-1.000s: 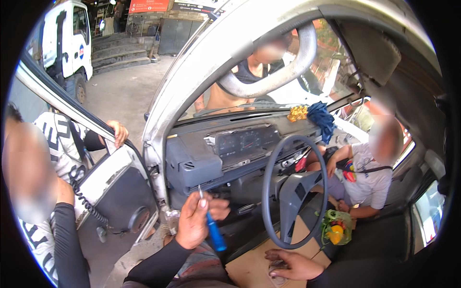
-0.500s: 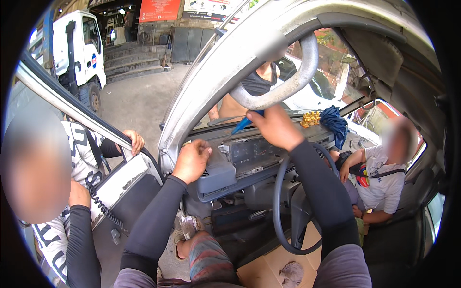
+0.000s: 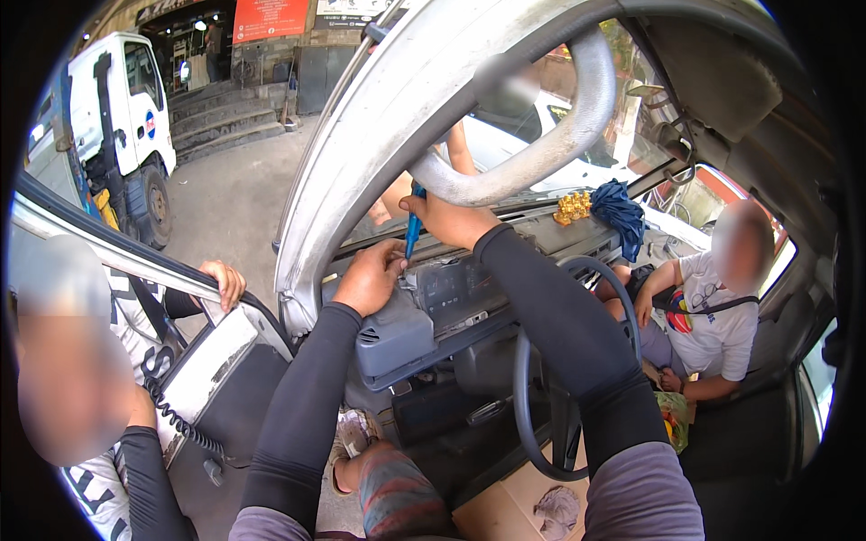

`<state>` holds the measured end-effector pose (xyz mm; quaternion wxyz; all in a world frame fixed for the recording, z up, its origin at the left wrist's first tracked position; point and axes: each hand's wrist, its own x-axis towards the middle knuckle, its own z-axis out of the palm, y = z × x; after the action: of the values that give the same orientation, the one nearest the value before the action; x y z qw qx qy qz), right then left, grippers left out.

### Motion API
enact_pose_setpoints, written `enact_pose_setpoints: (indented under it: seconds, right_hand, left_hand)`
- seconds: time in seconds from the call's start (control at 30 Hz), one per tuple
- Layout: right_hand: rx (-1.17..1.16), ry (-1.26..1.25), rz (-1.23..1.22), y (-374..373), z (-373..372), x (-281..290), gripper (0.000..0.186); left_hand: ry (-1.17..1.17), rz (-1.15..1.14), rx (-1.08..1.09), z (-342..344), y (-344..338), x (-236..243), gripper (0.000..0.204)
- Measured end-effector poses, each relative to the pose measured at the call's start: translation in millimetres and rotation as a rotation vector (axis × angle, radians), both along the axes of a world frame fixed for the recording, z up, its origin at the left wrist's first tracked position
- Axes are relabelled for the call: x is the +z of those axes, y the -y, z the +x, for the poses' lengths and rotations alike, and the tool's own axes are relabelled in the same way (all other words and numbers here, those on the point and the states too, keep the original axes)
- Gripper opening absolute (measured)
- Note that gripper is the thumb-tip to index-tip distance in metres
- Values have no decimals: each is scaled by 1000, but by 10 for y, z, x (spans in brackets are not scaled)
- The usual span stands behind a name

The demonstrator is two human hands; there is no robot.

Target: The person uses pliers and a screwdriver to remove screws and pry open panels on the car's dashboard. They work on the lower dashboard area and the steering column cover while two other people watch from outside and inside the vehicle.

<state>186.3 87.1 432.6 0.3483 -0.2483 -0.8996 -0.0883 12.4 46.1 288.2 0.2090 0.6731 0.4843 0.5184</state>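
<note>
- While the person works with both arms stretched over the grey plastic dashboard [image 3: 397, 341], the right hand [image 3: 446, 222] grasps a blue-handled screwdriver [image 3: 413, 236]; its fingers are closed around the upper part of the handle.
- The screwdriver is above the left part of the dashboard, near the dark instrument panel [image 3: 444, 288], and it stands almost upright, with its lower end beside the left fingertips.
- The left hand [image 3: 366, 279] is next to that lower end. Its thumb and forefinger come close together, but from where I stand I cannot tell if they grip the tool or some small piece. The tip of the screwdriver is also hidden from me.
- Both forearms wear tight black sleeves [image 3: 564, 316], and the right one passes in front of the grey round steering wheel [image 3: 521, 397].
- Just above the right hand curves a thick, worn, whitish bar [image 3: 577, 135].
- Farther right on the dashboard lie a shiny golden ornament [image 3: 572, 208] and, just beside it, a dark blue folded cloth-like bundle [image 3: 619, 218].
- Below the wheel, a crumpled pale cloth [image 3: 557, 510] lies on brown cardboard [image 3: 492, 516].
- On the right sits a person in a white printed T-shirt [image 3: 726, 334]; at the left, a bystander's hand [image 3: 224, 283] rests on the open vehicle door [image 3: 236, 383].
</note>
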Motion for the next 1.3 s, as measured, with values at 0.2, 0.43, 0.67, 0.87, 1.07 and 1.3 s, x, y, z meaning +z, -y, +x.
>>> enact_pose_setpoints:
  seconds: [0.2, 0.43, 0.67, 0.87, 1.07, 1.3]
  right_hand:
    - [-99, 70, -235, -64, 15, -14, 45]
    - [-104, 71, -159, 63, -37, 71, 44]
    - [-160, 112, -168, -458, 1, -158, 43]
    - [27, 215, -267, 18, -60, 262, 36]
    - [-101, 68, -207, -67, -120, -111, 44]
    - [-193, 88, -55, -116, -16, 53, 47]
  left_hand:
    - [-15, -36, 28, 51, 22, 57, 23]
    - [-85, -42, 30, 26, 9, 72, 25]
    - [9, 33, -152, 155, -172, 95, 30]
    - [44, -71, -117, -61, -93, 133, 21]
    - [3, -18, -45, -13, -167, 19, 15]
    - [-100, 63, 66, 152, -113, 152, 24]
